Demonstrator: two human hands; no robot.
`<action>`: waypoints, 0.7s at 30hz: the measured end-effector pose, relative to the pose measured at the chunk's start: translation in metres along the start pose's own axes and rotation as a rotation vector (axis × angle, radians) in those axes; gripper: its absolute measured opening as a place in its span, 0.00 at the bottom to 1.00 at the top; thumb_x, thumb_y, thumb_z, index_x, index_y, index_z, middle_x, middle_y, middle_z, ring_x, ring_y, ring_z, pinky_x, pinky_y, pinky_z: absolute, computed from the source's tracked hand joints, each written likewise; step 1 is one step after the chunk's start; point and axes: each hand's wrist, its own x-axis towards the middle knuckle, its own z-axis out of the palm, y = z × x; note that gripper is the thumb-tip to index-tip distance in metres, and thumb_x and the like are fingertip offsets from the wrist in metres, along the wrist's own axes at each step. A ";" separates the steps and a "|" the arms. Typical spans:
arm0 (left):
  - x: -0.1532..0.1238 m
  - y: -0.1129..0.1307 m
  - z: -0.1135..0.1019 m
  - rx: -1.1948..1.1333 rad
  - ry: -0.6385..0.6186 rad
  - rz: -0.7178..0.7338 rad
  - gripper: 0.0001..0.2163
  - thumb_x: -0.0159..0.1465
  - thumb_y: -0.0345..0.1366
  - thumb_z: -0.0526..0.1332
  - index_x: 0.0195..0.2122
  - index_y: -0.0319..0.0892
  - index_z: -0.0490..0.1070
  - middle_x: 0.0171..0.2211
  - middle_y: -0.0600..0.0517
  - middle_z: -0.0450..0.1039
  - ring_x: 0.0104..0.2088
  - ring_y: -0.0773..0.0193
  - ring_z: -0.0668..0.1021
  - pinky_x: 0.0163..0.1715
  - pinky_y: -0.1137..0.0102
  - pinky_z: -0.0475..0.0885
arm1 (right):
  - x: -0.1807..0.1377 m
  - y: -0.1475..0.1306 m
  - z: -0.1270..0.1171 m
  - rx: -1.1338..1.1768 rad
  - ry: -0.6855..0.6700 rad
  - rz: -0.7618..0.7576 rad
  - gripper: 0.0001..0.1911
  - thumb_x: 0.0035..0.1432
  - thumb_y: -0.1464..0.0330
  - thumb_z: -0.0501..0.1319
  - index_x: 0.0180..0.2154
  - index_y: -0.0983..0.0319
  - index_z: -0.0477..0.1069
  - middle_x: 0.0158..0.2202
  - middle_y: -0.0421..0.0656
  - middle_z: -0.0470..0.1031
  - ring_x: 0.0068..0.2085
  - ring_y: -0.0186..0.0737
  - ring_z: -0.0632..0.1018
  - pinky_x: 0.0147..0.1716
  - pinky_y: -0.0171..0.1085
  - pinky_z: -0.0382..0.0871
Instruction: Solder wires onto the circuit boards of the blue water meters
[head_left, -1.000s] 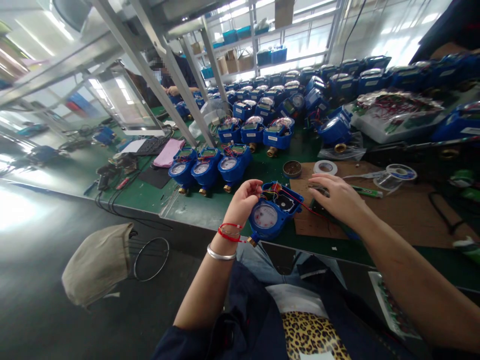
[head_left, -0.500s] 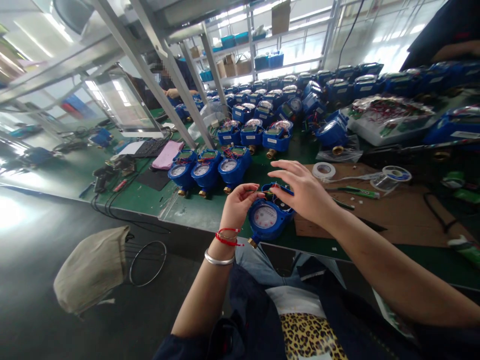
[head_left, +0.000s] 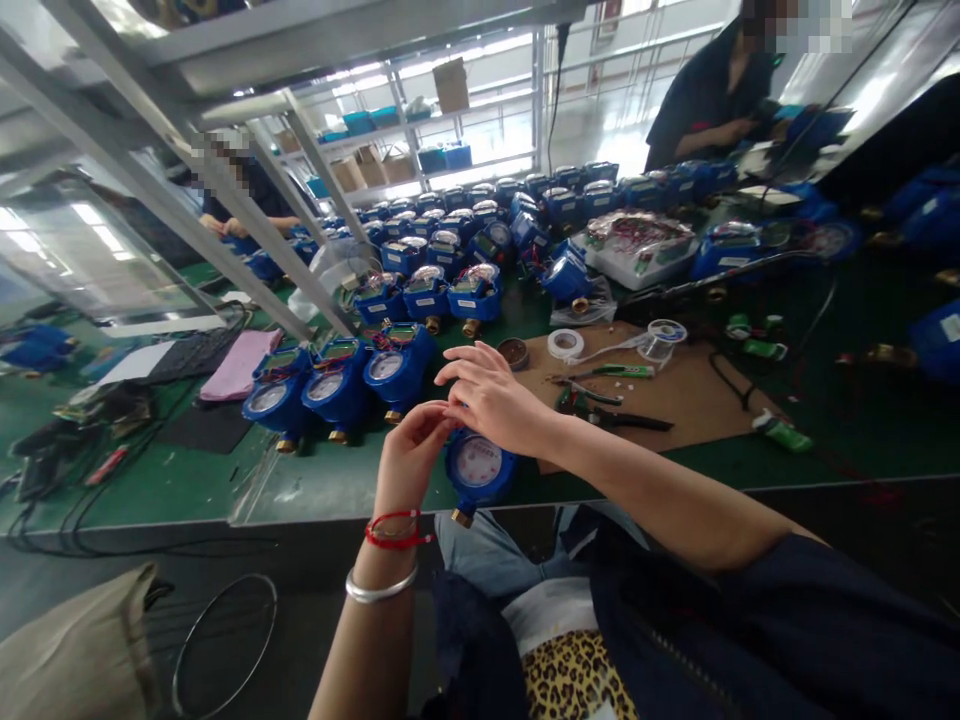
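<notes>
Meter [head_left: 478, 468], one, in left hand [head_left: 409, 450], under right hand [head_left: 491, 395]

green workbench [head_left: 172, 480], metal shelving [head_left: 420, 110], bright windows [head_left: 592, 100]

The meter [head_left: 478, 470] at centre frame is bright blue with a white dial face and a brass-coloured fitting at its lower end. The rows of meters [head_left: 337, 380] left of centre and toward the upper middle are the same blue, some with red wires. The table [head_left: 187, 480] is dark green, with brown cardboard [head_left: 697, 405] right of centre, a white tape roll [head_left: 565, 344] at its upper edge and a pink cloth [head_left: 238, 365] at left. Along the bottom are a red bracelet [head_left: 394, 532], a silver bangle [head_left: 379, 588], a tan-and-black leopard-print top [head_left: 577, 680] and a navy jacket [head_left: 750, 640].
</notes>
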 end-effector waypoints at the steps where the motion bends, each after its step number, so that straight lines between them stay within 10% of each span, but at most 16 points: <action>1: 0.000 0.000 0.001 0.023 -0.003 0.010 0.10 0.58 0.41 0.65 0.37 0.41 0.74 0.40 0.49 0.77 0.40 0.62 0.78 0.45 0.66 0.73 | -0.001 0.001 0.000 0.000 0.012 0.005 0.10 0.65 0.68 0.55 0.32 0.62 0.73 0.49 0.45 0.73 0.62 0.45 0.63 0.66 0.51 0.45; 13: -0.001 0.008 0.015 0.487 0.137 0.163 0.08 0.62 0.42 0.59 0.35 0.46 0.74 0.32 0.55 0.76 0.36 0.62 0.76 0.60 0.56 0.58 | -0.012 0.009 -0.022 0.114 0.108 0.072 0.09 0.63 0.66 0.59 0.30 0.61 0.70 0.46 0.44 0.75 0.57 0.42 0.69 0.62 0.48 0.54; 17: -0.003 0.009 0.016 0.415 0.195 0.102 0.07 0.61 0.41 0.61 0.34 0.45 0.75 0.31 0.54 0.76 0.34 0.62 0.76 0.55 0.59 0.65 | -0.019 0.073 -0.059 -0.029 0.256 0.286 0.10 0.66 0.67 0.53 0.40 0.62 0.71 0.53 0.48 0.72 0.56 0.40 0.70 0.56 0.42 0.63; 21: -0.004 0.006 0.017 0.433 0.228 0.118 0.07 0.62 0.41 0.60 0.34 0.45 0.74 0.30 0.56 0.76 0.32 0.64 0.77 0.65 0.54 0.50 | -0.040 0.166 -0.089 -0.365 0.018 0.710 0.16 0.65 0.71 0.49 0.46 0.68 0.73 0.49 0.53 0.75 0.51 0.44 0.74 0.54 0.40 0.63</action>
